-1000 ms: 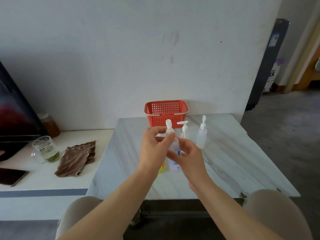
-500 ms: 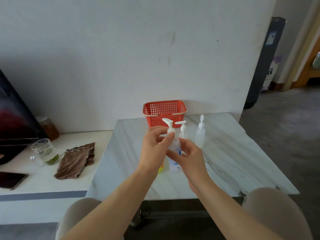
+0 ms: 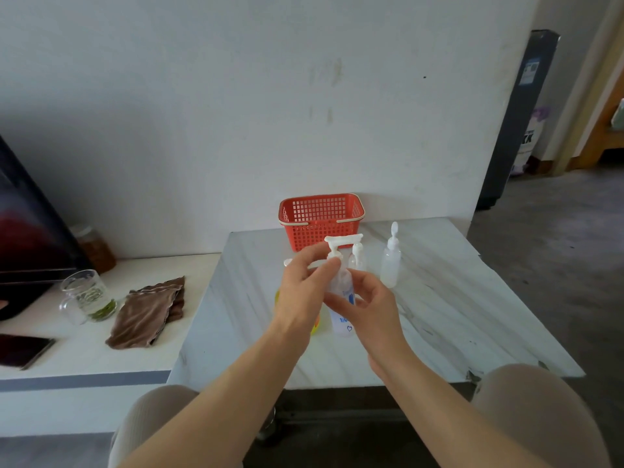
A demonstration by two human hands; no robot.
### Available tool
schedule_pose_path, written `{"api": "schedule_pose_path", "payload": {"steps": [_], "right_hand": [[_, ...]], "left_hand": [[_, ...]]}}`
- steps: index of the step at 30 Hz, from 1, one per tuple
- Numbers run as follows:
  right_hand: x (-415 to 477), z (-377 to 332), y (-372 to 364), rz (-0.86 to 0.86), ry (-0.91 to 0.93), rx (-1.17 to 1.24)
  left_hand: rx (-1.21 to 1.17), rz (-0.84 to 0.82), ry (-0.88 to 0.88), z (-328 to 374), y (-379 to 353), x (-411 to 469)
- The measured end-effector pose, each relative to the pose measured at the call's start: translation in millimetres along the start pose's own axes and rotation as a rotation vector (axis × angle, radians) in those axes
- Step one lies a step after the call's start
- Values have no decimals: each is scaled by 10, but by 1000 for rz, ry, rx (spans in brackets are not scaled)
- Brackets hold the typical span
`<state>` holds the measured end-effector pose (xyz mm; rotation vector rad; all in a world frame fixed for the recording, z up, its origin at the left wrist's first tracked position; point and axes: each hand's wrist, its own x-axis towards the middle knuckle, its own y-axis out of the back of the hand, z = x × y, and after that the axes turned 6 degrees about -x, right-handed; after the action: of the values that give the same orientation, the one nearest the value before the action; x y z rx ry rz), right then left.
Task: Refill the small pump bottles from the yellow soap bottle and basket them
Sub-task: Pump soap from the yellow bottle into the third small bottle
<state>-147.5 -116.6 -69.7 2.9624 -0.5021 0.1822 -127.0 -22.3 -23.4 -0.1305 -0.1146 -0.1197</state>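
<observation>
**Pump top mid-twist at the marble counter**

A white marble counter point(image 3: 439, 315) stands against a bare wall, with the red basket point(image 3: 320, 214) at its back edge. The left hand point(image 3: 304, 292) pinches the collar of the pump bottle point(image 3: 342, 319). The right hand point(image 3: 371, 305) wraps its body, just beside the yellow soap bottle point(image 3: 315, 327). A jerky twist could topple that bottle or the spare bottles point(image 3: 390, 265) behind. Since a second ago, the pump head point(image 3: 337, 238) has swung sideways.

Red lattice basket point(image 3: 304, 236), grey-veined white table point(image 3: 456, 315), brown cloth point(image 3: 148, 312), yellow soap bottle point(image 3: 316, 327).
</observation>
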Motion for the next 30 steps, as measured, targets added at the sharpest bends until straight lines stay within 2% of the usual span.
{"api": "schedule_pose_path", "payload": {"steps": [6,13,16,20,22,27,30], "right_hand": [[-36,26,-44,-26,-15,14],[-25,54,-52,-13,-39,71],[-37,44,-61,-23,-35,58],[-56,80,-91,-37,-54,10],[-55,109,-96,-24,-66,-3],[-30,151,-72,-7,-65,-60],[-26,127,-76,-17,-53,-57]], "left_hand": [[123,171,-45,-22,-13,-6],[16,45,-30,-49,35,-31],[24,75,-67,-44,40,-29],[192,218,-73,-96,44,-1],[204,203,-82,-115,55,-1],[187,25,-57,-122,98,-25],[178,105,-40,-142,106,-14]]}}
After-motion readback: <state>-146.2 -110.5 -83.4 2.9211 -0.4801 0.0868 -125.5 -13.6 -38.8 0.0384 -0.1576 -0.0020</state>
